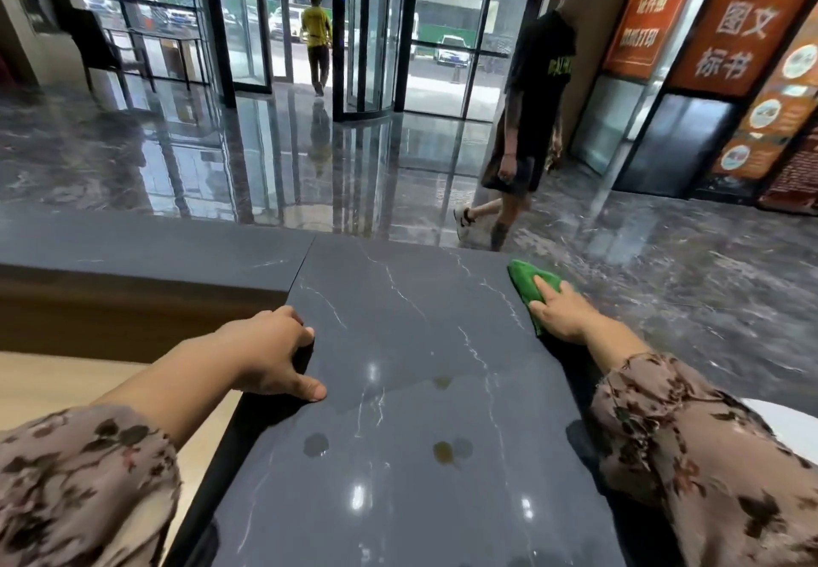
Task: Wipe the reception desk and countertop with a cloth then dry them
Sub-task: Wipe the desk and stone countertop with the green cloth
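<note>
A dark grey marble-look countertop (398, 345) with white veins runs away from me, glossy and showing a few wet spots near the front. A folded green cloth (526, 283) lies at its far right edge. My right hand (560, 312) presses flat on the cloth, fingers straight. My left hand (283, 352) grips the counter's left edge, thumb on top and fingers curled over the side.
A second grey counter section (146, 252) extends to the left, with a lower wooden desk (66, 380) beneath. A person in black (531, 115) walks past close beyond the counter. Another person (316, 39) stands at the glass revolving door. Orange signs (726, 22) line the right.
</note>
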Motion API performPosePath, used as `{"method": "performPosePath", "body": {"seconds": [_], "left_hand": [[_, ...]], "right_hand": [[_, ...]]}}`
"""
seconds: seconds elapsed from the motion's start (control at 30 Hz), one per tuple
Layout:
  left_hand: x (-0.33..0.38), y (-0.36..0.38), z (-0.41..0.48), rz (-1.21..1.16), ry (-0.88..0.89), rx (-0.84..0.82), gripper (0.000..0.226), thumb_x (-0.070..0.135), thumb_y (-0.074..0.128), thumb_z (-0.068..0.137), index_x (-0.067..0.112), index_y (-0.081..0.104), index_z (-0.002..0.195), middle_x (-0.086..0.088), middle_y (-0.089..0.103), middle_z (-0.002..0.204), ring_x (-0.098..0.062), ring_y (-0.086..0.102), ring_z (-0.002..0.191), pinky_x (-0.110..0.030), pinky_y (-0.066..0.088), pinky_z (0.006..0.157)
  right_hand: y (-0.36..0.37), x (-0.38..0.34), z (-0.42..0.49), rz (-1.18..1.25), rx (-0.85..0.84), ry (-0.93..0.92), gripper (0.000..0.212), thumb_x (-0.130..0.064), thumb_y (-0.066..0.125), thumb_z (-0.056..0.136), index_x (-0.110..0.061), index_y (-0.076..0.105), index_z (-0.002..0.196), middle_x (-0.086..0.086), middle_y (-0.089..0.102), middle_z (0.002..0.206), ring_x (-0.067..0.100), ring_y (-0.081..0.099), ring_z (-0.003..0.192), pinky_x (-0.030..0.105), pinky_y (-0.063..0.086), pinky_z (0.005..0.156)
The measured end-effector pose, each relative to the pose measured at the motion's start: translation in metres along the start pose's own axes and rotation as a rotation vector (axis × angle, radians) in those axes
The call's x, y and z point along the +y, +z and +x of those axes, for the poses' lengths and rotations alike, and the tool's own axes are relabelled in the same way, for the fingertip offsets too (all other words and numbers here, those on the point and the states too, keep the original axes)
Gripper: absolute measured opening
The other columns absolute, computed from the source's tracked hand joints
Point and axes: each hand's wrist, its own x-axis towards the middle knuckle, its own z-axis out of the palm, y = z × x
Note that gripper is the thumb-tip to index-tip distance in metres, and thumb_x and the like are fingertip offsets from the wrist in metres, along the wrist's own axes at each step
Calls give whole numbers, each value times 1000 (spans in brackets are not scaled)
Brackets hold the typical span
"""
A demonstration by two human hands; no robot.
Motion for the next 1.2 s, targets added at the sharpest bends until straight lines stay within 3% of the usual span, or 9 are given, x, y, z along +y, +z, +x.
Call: {"method": "performPosePath", "body": {"seconds": [0.3,0.4,0.47,0.57,0.67,0.77,0.93,1.1,1.2], "left_hand": [[-5,11,-16,-186,26,118,95,65,67,72,13,36,145,-4,33,153,-25,38,136,-41,36,111],[-7,23,-27,-404,31,206,88,52,69,78,14,32,148,-4,21,159,-25,29,143,-39,30,115],[-10,28,-32,-602,17,253,84,44,68,83,14,28,150,-5,25,158,-25,30,143,-38,29,114],[-13,30,-41,-778,-10,265,71,33,66,87,14,34,148,-3,38,151,-25,37,139,-39,31,113],[-14,31,-48,-859,-27,256,47,24,62,92,16,51,137,0,59,132,-21,54,123,-39,40,108],[-10,34,-54,-927,-46,238,39,18,57,95,15,54,134,4,63,121,-16,59,109,-33,44,101],[-8,37,-55,-956,-81,249,35,15,55,96,13,55,131,4,60,121,-18,58,108,-35,42,102],[-11,42,-56,-966,-81,223,20,16,55,96,19,62,114,-1,65,116,-21,60,110,-41,41,106],[-10,41,-56,-970,-89,200,23,16,54,97,15,61,119,-4,63,115,-24,59,111,-42,41,106]], "right_hand": [[24,24,-73,-4,15,-35,61,-40,32,101,-27,3,154,19,-1,159,34,0,148,42,7,120],[18,0,-83,-27,13,58,63,-39,33,100,-28,0,153,20,-2,159,38,0,147,44,7,120],[18,-33,-90,-51,1,80,65,-41,33,100,-29,-1,153,18,-5,159,39,-2,146,46,7,118],[25,-97,-108,-44,-43,-34,64,-37,33,101,-28,-3,154,19,-10,159,39,-7,146,47,2,118],[38,-160,-128,-39,-84,-205,65,-31,33,100,-28,-3,154,19,-13,158,38,-10,146,48,-2,118],[48,-189,-142,-74,-121,-357,64,-32,32,101,-29,-4,153,17,-14,159,36,-12,146,47,-4,118],[34,-131,-141,-45,-127,-434,60,-37,31,102,-30,2,153,14,-6,160,31,-7,148,43,0,119],[21,-23,-130,-47,-59,-173,62,-35,33,103,-24,-1,154,17,-2,160,34,-3,148,40,3,119],[16,22,-137,-50,-74,-40,63,-35,32,103,-21,-4,153,19,-4,159,35,-4,147,41,4,119]]}}
